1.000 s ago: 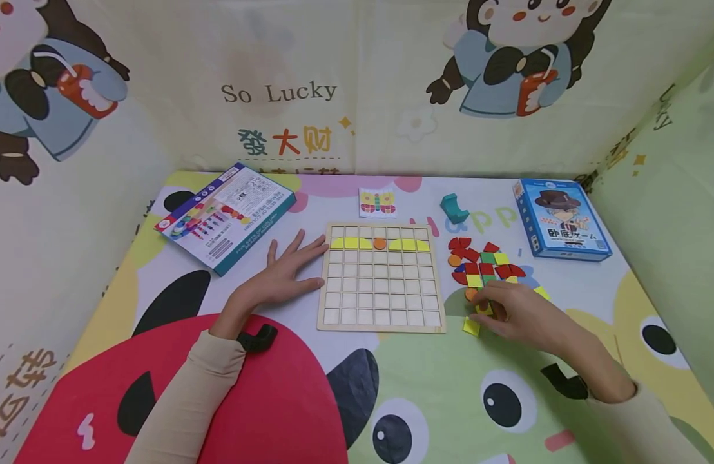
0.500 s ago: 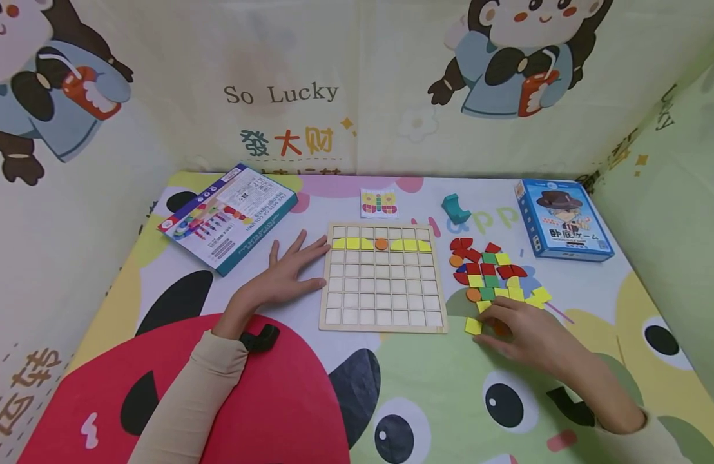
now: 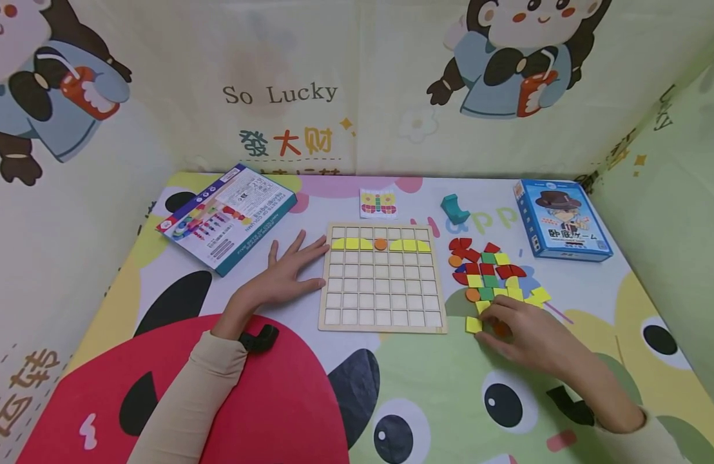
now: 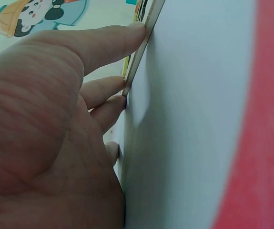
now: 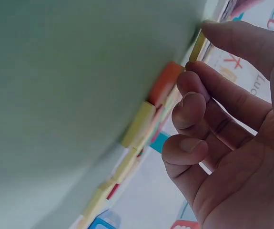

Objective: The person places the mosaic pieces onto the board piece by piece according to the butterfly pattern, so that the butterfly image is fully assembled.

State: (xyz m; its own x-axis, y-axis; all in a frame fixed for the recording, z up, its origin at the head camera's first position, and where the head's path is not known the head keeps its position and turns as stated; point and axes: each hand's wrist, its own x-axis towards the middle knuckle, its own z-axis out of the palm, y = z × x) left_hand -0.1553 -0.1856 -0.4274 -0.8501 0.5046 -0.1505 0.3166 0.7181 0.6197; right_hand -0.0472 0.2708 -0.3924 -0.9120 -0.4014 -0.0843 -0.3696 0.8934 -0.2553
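Note:
My left hand (image 3: 283, 276) lies with fingers spread on the table, its thumb and fingertips touching the left edge of a wooden grid board (image 3: 383, 324). In the board's second row sit several yellow tiles (image 3: 352, 243) and an orange disc (image 3: 381, 244) between them. To the right of the board, my right hand (image 3: 528, 332) pinches a yellow square tile (image 3: 473, 325) by its sides between thumb and index finger. The right wrist view shows that tile (image 5: 197, 47) between the two fingertips, the other fingers curled. Partly under the hand lies another orange disc (image 5: 166, 82).
A pile of red, green, yellow and orange pieces (image 3: 488, 269) lies beyond my right hand. Behind the board are a butterfly pattern card (image 3: 378, 203) and a teal curved block (image 3: 453, 209). Two boxes flank these: a white-and-teal one (image 3: 229, 216) and a blue one (image 3: 562, 219).
Over the first half second my right hand drew back from the pile toward the near yellow square tile. Since then it has stayed almost still. The left hand keeps its place at the board.

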